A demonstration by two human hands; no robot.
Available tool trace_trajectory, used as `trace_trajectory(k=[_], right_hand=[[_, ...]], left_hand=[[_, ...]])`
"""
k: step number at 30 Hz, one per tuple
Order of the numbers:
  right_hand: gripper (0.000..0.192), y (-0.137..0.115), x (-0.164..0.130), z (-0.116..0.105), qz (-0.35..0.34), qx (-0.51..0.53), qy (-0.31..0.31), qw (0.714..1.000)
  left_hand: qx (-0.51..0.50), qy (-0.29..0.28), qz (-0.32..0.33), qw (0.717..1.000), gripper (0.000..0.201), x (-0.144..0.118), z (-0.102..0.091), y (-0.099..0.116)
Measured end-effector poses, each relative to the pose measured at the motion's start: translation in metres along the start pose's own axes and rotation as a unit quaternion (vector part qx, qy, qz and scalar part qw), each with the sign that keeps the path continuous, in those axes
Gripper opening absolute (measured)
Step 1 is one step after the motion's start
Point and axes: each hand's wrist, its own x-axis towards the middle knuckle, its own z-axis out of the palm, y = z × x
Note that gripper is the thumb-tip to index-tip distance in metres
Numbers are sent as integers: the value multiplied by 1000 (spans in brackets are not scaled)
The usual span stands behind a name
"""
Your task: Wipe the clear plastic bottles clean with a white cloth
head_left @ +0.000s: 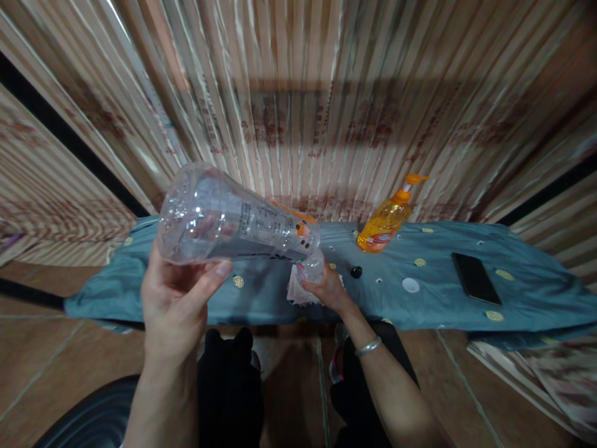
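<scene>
A clear, empty plastic bottle (237, 224) with a printed label lies tipped sideways above the counter's near edge. The left hand (175, 298) grips its base; the right hand (326, 287) clasps the neck, seemingly over a white cloth (298, 292). The counter (536, 280) wears a teal cover; striped wood panelling stands behind

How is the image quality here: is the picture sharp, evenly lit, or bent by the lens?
Head view: strong wide-angle bending curves the striped wall and the blue cloth; the edges are smeared and dim; the clear bottle in the left hand shows soft glare; the orange pump bottle is fairly sharp.
</scene>
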Motion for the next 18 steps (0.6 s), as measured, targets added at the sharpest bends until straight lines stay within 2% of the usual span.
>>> trace_trajectory(k=[18], right_hand=[[67, 1, 0, -1, 1, 2, -3, 1000]], left_hand=[[-17, -4, 12, 1000, 71, 5, 1, -3]])
